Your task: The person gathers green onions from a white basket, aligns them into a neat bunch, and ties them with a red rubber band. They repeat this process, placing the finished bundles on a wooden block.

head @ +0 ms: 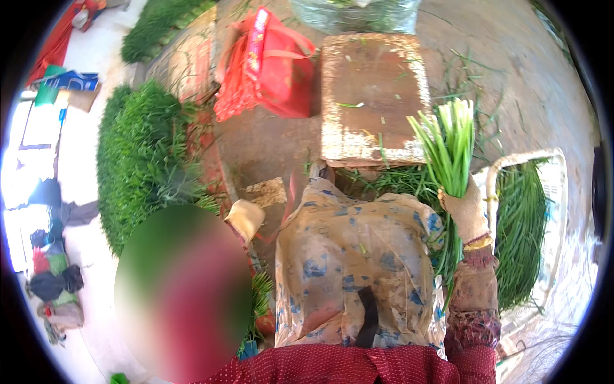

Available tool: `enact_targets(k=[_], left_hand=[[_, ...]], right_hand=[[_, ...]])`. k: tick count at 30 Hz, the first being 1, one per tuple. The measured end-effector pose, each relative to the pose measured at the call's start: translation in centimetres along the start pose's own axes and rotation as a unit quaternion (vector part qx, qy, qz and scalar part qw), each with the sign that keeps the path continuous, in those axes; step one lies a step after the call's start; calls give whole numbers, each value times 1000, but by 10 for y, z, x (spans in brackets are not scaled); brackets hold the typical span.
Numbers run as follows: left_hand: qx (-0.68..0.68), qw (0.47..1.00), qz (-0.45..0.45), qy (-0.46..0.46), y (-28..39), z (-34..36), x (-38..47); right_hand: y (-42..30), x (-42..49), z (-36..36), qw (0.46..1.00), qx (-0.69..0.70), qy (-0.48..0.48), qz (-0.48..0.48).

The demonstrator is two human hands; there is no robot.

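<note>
My right hand [463, 211], in a beige work glove, grips a bunch of long green Chinese chives [453, 149]. Their pale cut ends point away from me, and the leaves hang down beside my apron. The ends overlap the near right corner of a worn wooden board [374, 91] with a flaking white edge. What appears to be my left hand [247, 218] is a cream glove beside the stacked greens; its fingers cannot be made out, and a blurred patch hides the arm. A stained plastic apron [355, 273] with blue patches covers my lap.
At right, a white-framed crate [559, 230] holds long chives [520, 240]. Bunched greens [144, 158] are stacked at left. A red tote bag [288, 72] with red strips [237, 86] stands left of the board. Beyond it is a clear plastic bag [355, 17]. Loose leaves [398, 180] lie under the board.
</note>
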State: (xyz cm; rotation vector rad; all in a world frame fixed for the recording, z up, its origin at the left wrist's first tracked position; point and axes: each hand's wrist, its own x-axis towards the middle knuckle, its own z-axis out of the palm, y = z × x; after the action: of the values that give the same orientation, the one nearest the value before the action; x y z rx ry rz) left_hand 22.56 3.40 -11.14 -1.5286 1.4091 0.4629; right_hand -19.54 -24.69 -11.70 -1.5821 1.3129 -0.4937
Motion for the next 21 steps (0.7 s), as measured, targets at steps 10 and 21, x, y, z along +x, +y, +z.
enact_targets(k=[10, 21], left_hand=[[-71, 936, 77, 337, -6, -261, 130], [-380, 817, -70, 428, -47, -301, 238]], right_hand=[[-60, 24, -1, 987, -157, 0, -32], [-83, 86, 21, 906, -389, -142, -85]])
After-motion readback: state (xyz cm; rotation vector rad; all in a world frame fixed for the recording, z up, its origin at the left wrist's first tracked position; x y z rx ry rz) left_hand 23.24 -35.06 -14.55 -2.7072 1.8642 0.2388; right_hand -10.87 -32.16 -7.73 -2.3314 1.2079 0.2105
